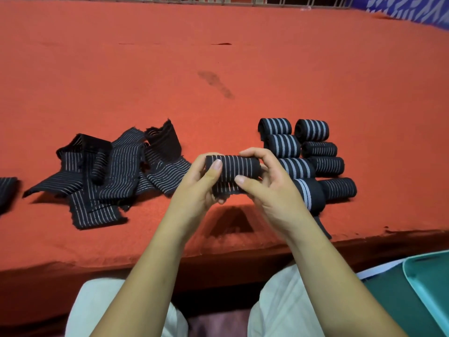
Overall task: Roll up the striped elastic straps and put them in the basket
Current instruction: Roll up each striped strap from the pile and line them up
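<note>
— Red cloth covers the whole surface (218, 69). Where is the strap being worked on?

— At the centre of the frame, lifted just above the near edge. It is a black half-rolled strap (233, 167) with thin pale stripes, its roll lying crosswise and a short loose end hanging below it.

— And the hands?

— Both hold it. The left hand (199, 188) has its grip closed on the roll's left end, thumb laid over the top. The right hand (269, 188) has its grip closed on the right end, fingers curled over the top and thumb pressed against the front.

— The others?

— A heap of loose straps (116, 171) lies flat and overlapping at centre left, and one more strap end (7, 190) shows at the left edge. A cluster of rolled straps (311, 152) sits right of centre, packed side by side, some with broad stripes and some with thin ones. The nearest roll trails a tail over the edge.

— The basket?

— Only a teal corner of the basket (427, 283) shows, at lower right, below the surface edge and beside the person's pale trousers (97, 302). I cannot tell whether anything lies inside it.
</note>
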The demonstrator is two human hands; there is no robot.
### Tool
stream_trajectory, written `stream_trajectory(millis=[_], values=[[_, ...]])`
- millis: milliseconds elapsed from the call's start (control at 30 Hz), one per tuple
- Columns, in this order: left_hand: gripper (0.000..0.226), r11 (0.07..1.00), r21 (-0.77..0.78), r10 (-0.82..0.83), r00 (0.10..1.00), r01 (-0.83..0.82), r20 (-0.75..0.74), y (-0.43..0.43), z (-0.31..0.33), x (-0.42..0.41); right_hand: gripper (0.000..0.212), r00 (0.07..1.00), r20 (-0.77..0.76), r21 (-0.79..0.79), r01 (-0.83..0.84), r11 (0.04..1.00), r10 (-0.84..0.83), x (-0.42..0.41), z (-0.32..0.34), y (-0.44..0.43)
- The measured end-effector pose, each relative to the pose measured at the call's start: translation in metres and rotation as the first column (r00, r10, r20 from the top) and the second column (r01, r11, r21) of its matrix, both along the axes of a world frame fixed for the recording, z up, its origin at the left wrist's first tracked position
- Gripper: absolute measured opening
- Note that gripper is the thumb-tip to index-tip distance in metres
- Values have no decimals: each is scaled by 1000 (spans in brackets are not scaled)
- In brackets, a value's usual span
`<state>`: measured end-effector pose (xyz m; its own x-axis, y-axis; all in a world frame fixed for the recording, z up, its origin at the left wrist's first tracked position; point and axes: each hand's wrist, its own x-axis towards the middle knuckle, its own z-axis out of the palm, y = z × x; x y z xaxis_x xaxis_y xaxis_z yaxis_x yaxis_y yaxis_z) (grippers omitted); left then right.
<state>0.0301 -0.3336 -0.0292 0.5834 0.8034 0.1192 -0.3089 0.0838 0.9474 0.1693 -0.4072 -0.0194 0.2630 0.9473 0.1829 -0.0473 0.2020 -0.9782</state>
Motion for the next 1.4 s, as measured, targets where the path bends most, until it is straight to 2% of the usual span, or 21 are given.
stream_trajectory(millis=[67, 133, 233, 333, 500, 600, 767, 900, 1033, 1200, 1333, 1400], values=[[27, 999, 22, -29, 1000, 29, 8, 8, 1, -1, 23, 998, 42, 2, 53, 999, -53, 7, 4, 5], [32, 995, 92, -26, 998, 32, -64, 20, 2, -2, 21, 984, 149, 8, 101, 995, -101, 17, 10, 10], [37, 974, 223, -18, 988, 51, -150, 42, 9, 2, 32, 957, 278, -30, 97, 995, -85, 38, 22, 23], [40, 967, 241, -26, 977, 78, -213, 68, 16, 14, 43, 926, 372, -83, 101, 991, -64, 63, 32, 48], [29, 968, 249, 30, 968, 33, -247, 121, 10, 50, 43, 827, 560, -123, 134, 983, -42, 104, 32, 104], [34, 948, 318, 124, 925, -4, -359, 154, -5, 78, 47, 756, 655, -172, 162, 972, -10, 125, 20, 139], [38, 937, 349, 181, 848, 6, -499, 198, -35, 110, 50, 568, 819, -257, 237, 937, 81, 148, -9, 189], [40, 917, 398, 220, 826, 6, -519, 222, -48, 129, 49, 455, 888, -224, 292, 930, 71, 157, -18, 220], [41, 834, 552, 354, 755, 12, -551, 240, -60, 149, 39, 342, 939, -180, 369, 912, 47, 160, -30, 241], [47, 819, 567, 381, 657, 86, -650, 245, -68, 154, 34, 262, 950, -265, 385, 884, 170, 160, -33, 248], [44, 845, 532, 397, 618, 43, -679, 242, -49, 136, 45, 282, 950, -243, 394, 887, 136, 154, -14, 244], [32, 846, 533, 403, 655, -1, -639, 239, -28, 115, 42, 318, 944, -216, 386, 897, 90, 142, -3, 238]])
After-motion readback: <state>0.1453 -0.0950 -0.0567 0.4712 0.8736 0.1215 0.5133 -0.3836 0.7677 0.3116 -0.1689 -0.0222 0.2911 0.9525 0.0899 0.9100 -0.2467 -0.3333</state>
